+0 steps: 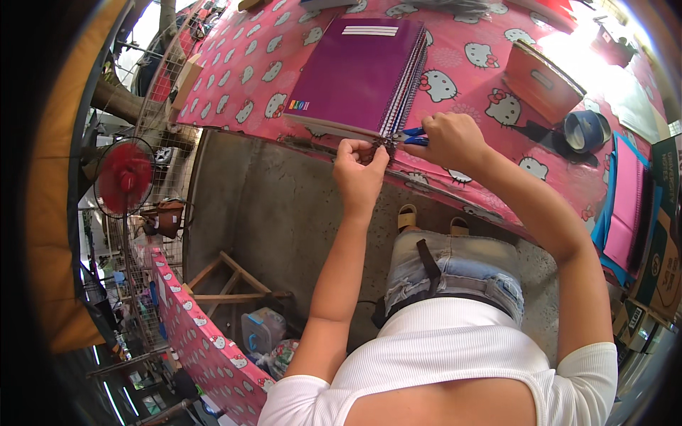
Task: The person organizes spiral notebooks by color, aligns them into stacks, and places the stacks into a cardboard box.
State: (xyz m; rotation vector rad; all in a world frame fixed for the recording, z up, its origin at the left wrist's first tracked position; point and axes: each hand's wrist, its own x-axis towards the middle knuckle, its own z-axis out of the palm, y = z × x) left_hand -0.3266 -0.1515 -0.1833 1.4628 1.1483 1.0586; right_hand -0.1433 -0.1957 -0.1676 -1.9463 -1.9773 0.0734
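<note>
A stack of spiral notebooks with a purple cover (355,78) lies at the table's near edge, its coil bindings (406,89) along the right side. At the near end of the coils, my left hand (361,170) is closed in a pinch on the end of a dark spiral coil (384,144). My right hand (455,140) grips blue-handled pliers (415,135) just right of it. The pliers' jaws point left and meet the coil end; whether they bite on the wire is too small to tell.
The table wears a pink patterned cover (462,96). Right of the notebooks stand a reddish holder (543,85) and a roll of blue tape (586,131). Pink and blue notebooks (625,206) and cardboard boxes (668,227) sit at far right. A red fan (124,177) stands at left.
</note>
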